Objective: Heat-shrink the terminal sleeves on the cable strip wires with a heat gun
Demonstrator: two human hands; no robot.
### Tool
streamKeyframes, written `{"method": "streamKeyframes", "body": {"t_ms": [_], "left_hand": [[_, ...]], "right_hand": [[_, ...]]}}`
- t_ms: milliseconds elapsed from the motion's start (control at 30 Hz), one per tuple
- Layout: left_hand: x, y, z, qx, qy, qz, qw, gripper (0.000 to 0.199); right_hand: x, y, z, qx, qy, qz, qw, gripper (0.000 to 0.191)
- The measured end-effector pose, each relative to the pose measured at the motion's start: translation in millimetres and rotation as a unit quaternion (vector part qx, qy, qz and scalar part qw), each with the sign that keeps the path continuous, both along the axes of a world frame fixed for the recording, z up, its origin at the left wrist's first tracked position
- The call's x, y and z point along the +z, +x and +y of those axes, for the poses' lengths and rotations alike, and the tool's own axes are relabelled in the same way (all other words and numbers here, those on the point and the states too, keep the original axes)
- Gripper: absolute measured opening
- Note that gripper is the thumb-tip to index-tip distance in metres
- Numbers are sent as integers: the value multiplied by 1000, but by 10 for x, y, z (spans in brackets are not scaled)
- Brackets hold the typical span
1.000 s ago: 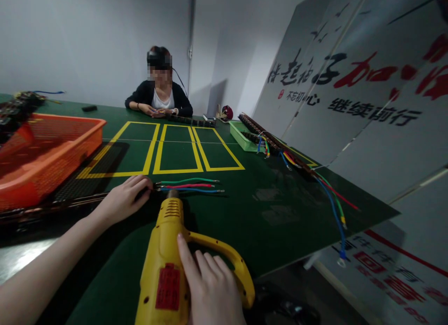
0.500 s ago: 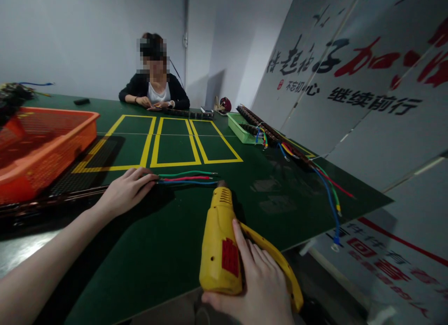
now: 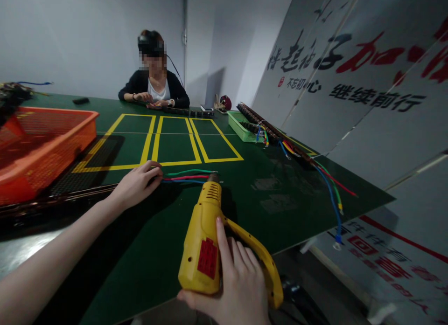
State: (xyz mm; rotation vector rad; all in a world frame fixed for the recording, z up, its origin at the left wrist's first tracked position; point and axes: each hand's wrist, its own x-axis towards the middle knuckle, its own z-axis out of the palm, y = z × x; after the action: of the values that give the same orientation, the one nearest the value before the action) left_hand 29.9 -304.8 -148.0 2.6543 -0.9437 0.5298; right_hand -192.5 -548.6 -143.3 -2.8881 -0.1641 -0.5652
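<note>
My right hand [image 3: 238, 273] is wrapped round a yellow heat gun [image 3: 201, 236] with a red label. Its metal nozzle lies over the ends of the wires, beside the blue wire [image 3: 185, 181] and the red wire [image 3: 191, 177]. A green wire [image 3: 189, 171] runs just behind them, with a metal lug at its tip. My left hand [image 3: 142, 183] is closed round these wires near where they leave a long dark brown bundle [image 3: 80, 193]; its fingertips are partly hidden.
An orange basket [image 3: 84, 129] stands at the left. A green basket [image 3: 241, 129] at the back right carries dark bundles [image 3: 262, 122] whose coloured wires [image 3: 331, 190] hang towards the table's right edge. Across the green table, marked with yellow tape [image 3: 178, 163], sits a co-worker [image 3: 154, 82].
The heat gun in my right hand has moved left, its nozzle now further in along the wires. My left hand has shifted slightly right and up.
</note>
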Motion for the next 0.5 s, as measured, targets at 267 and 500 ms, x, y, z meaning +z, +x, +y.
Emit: {"method": "streamKeyframes", "body": {"t_ms": [267, 500], "left_hand": [[-25, 16, 16, -17, 8, 38, 999, 34], [15, 110, -81, -59, -17, 100, 993, 39]], "right_hand": [[78, 96, 268, 30, 13, -13, 999, 124], [-124, 157, 562, 70, 68, -21, 995, 122]]}}
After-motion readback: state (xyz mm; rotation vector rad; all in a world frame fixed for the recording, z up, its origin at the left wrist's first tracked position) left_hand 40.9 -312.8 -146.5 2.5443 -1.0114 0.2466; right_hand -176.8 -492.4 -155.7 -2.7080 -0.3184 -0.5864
